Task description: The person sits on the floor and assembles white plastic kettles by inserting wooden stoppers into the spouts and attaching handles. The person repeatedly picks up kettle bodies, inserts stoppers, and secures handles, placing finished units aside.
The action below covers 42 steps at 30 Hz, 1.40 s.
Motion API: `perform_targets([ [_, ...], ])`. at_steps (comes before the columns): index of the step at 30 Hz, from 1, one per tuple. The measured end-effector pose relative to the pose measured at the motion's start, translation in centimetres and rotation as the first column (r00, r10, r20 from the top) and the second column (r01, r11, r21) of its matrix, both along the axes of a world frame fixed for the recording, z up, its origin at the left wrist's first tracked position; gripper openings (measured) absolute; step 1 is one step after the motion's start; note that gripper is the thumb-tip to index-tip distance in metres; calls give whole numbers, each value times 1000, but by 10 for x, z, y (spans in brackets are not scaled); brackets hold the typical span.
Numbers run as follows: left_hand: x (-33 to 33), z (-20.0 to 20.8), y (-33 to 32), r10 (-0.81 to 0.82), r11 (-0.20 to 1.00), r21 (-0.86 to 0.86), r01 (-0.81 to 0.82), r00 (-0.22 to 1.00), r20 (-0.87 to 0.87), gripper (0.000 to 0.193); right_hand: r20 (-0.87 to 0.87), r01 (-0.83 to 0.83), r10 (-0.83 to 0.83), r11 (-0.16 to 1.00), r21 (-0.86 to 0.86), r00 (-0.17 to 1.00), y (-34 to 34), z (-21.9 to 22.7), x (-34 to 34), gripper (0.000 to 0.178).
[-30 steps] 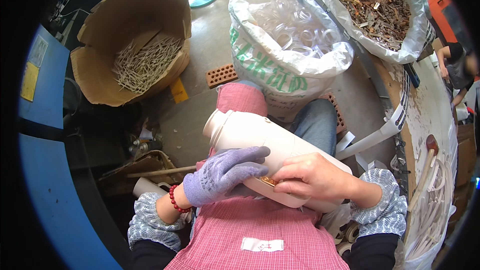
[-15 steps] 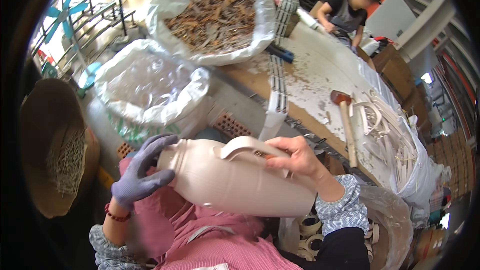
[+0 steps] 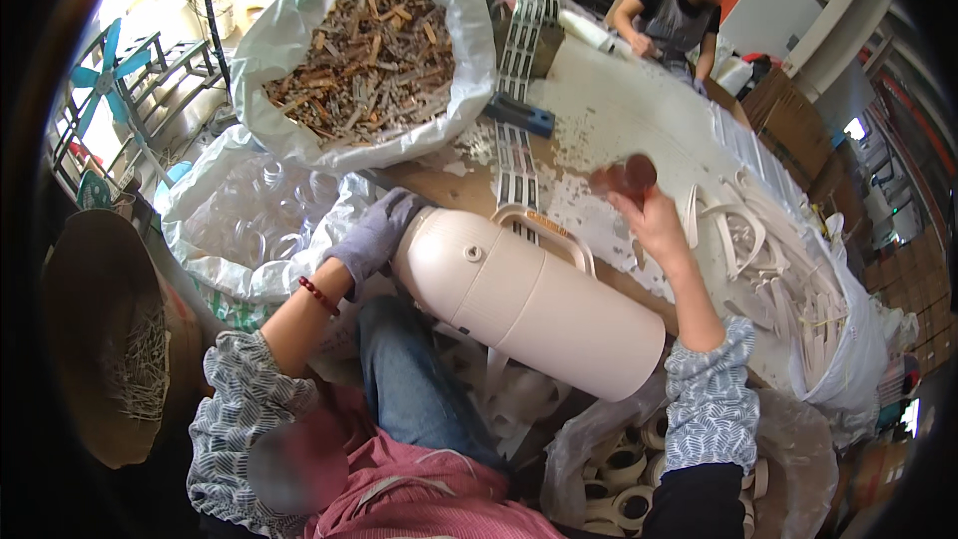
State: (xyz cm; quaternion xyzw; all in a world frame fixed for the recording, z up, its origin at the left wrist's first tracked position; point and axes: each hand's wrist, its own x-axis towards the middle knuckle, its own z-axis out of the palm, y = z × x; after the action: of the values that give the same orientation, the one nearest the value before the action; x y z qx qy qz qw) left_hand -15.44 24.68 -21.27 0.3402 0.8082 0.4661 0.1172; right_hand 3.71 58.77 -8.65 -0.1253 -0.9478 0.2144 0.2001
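A pale pink thermos jug [image 3: 554, 314] lies slanted across the table's near edge, its handle [image 3: 544, 230] facing away from me. My left hand [image 3: 374, 240], in a grey-purple glove, is closed on the jug's rounded left end. My bare right hand [image 3: 651, 230] is raised above the jug's far side and closed on a mallet. The mallet's reddish-brown head [image 3: 629, 178] shows just beyond my fingers, slightly blurred. Most of its handle is hidden by my hand.
A worktable [image 3: 639, 110] carries a dark blue tool [image 3: 524, 115]. Pale plastic strips [image 3: 773, 269] lie at right, with a bag of ring-shaped parts [image 3: 624, 479] below. Left are a sack of brown clips [image 3: 374, 60] and a bag of clear pieces [image 3: 254, 210]. Another person [image 3: 679, 15] works behind.
My right hand has left the jug and picked the mallet up from the table. The jug has moved forward to the table's edge and rolled, its handle now facing away.
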Motion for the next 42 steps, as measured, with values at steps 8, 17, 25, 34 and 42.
perform_targets([
  [8,1,31,12,-183,972,-165,167,979,-91,67,257,-28,-28,977,213,966,-1,-4,5,44],
  [17,4,30,-19,90,987,52,-152,795,600,47,491,603,-374,636,-481,787,16,-120,351,21],
  [25,27,8,-61,76,989,111,-93,986,151,62,335,801,-731,575,-165,594,2,-519,541,72],
  [34,72,19,-196,140,966,-151,-209,916,-375,62,-204,344,-588,682,-645,782,-84,-253,393,49],
  [42,103,11,-185,210,952,224,-207,978,11,41,-709,-180,-123,924,-337,694,-140,-58,171,45],
])
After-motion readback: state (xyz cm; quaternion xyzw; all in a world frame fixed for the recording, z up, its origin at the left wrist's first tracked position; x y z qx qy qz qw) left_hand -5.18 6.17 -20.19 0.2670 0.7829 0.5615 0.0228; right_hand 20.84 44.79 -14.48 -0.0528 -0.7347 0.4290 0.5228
